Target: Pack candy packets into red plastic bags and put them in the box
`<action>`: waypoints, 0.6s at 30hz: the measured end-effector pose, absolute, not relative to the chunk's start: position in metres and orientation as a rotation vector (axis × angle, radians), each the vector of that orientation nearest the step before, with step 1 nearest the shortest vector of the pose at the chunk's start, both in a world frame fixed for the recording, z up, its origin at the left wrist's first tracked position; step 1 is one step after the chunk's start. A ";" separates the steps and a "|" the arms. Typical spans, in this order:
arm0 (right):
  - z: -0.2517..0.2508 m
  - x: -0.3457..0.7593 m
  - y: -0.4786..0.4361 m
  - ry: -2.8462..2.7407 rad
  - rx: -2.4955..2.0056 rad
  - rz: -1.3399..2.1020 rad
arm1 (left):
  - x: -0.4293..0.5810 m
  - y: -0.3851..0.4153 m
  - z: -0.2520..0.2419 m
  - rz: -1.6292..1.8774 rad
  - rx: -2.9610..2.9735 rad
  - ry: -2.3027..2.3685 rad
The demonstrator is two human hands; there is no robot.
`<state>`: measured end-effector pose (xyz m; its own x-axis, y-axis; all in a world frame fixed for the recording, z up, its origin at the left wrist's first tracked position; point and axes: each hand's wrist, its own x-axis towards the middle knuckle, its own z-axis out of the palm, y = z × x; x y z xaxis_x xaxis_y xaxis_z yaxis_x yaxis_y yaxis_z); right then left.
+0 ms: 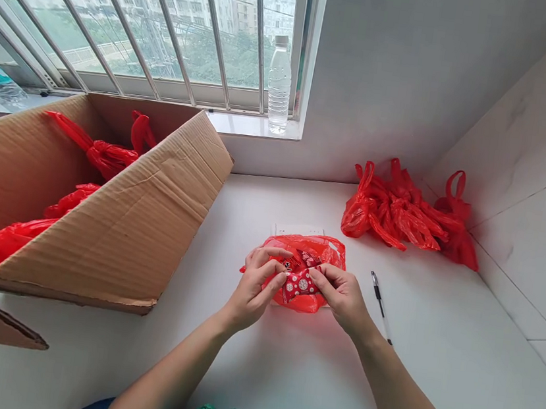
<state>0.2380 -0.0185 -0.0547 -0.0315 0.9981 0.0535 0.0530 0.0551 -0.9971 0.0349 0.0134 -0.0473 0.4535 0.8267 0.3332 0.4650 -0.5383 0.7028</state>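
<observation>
Both my hands pinch a small red packet [300, 286] printed with pale round marks, perhaps a wrapped sweet. My left hand [259, 281] grips its left end between thumb and fingers. At the other end, my right hand [341, 294] has its thumb and fingers closed on the wrapper. Beneath the packet lies an opened red plastic bag [310, 305] on the white table, with more dark red wrapped packets [309, 259] inside it. Part of a white paper [299, 231] sticks out behind the bag; the rest is covered.
A large open cardboard box [116, 225] with red bags [109, 156] in it stands on the left. Several knotted red bags [401, 213] sit at the back right. A pen [380, 304] lies right of my hand. On the sill stands a clear bottle [280, 89].
</observation>
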 end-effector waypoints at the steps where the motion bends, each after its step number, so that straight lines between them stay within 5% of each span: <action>1: -0.054 0.237 -0.019 -1.288 -1.195 1.160 | 0.035 0.014 -0.047 0.914 2.188 1.078; 18: -0.058 0.234 -0.019 -1.300 -1.281 1.107 | 0.036 0.018 -0.049 0.964 2.215 1.136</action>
